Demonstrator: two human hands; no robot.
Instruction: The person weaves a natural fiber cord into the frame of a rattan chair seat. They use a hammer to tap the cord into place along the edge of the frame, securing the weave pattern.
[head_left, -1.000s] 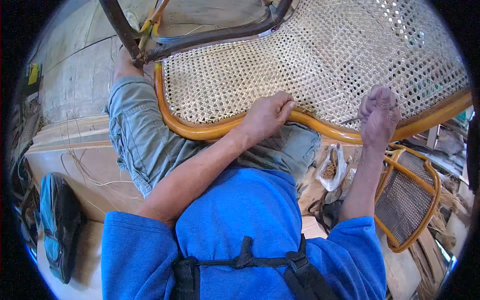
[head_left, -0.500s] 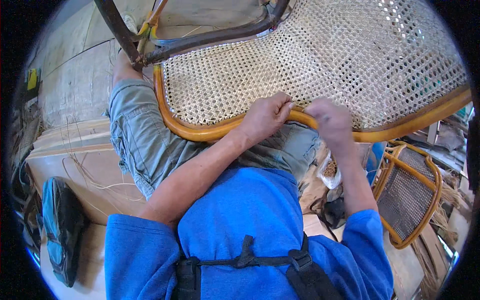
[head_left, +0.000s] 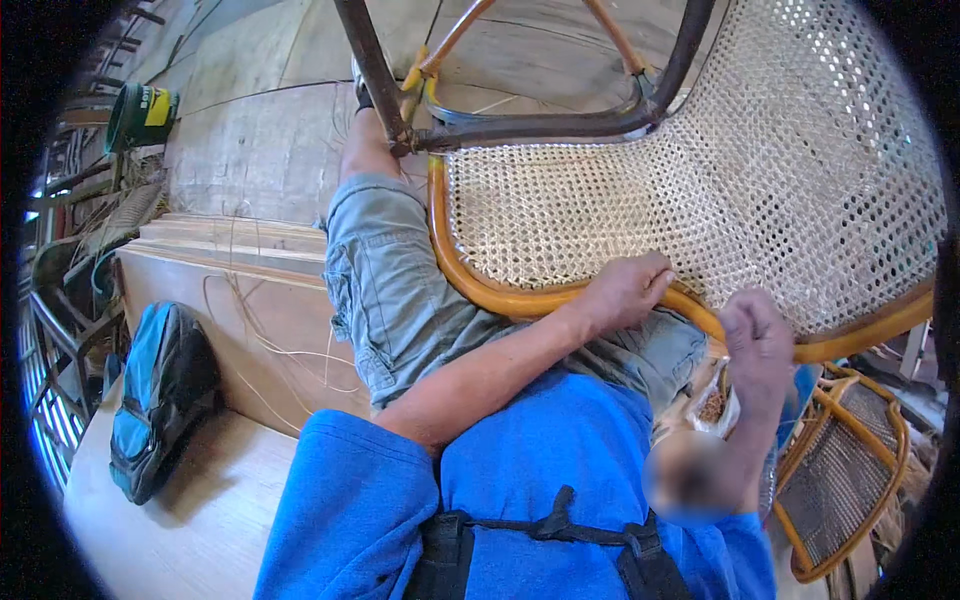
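A chair with a golden-brown rattan frame [head_left: 515, 303] lies tipped across my lap, its woven cane seat and back [head_left: 560, 215] facing me. My left hand [head_left: 635, 287] is closed in a pinch at the near rim, where the frame meets the weave. Just to its right, my right hand [head_left: 758, 335] is raised over the same rim with its fingers curled in. Whatever either hand pinches is too small or too hidden to name. Dark brown chair legs [head_left: 545, 128] cross above the seat on the far side.
A blue and black backpack [head_left: 160, 400] rests at left by a wooden step [head_left: 270, 340] with loose cane strands. A dark green bucket [head_left: 143, 118] stands far left. Another rattan chair [head_left: 840, 490] lies at lower right, near a plastic bag of brown bits [head_left: 714, 405].
My view has swung left, so everything sits further right in it. The right hand has drawn slightly back toward me and turned; the left stays pinched at the rim.
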